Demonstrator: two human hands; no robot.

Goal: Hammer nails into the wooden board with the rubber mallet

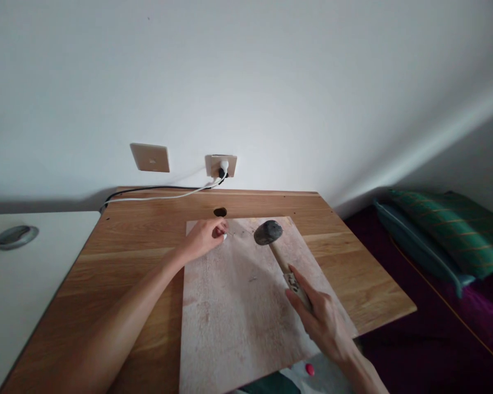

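Observation:
My right hand (pixel 318 309) is wrapped round the wooden handle of a mallet (pixel 268 233). The mallet's dark, rounded head is above the far right part of a pale, worn wooden board (pixel 230 306). Near the board's far left corner, my left hand (pixel 207 236) is closed in a pinch. A small white piece (pixel 224 236) shows at its fingertips; its exact kind is too small to tell. Between the left hand and the mallet head, a few small dark marks or bits dot the board. Another small bit (pixel 252 278) lies near its middle.
The board rests on a wooden desk (pixel 135 224) with a round cable hole (pixel 220 211). White and black cables (pixel 160 196) run to a wall socket (pixel 230 166). At left stands a white surface (pixel 36 290); at right, cushions (pixel 443 230) on purple fabric.

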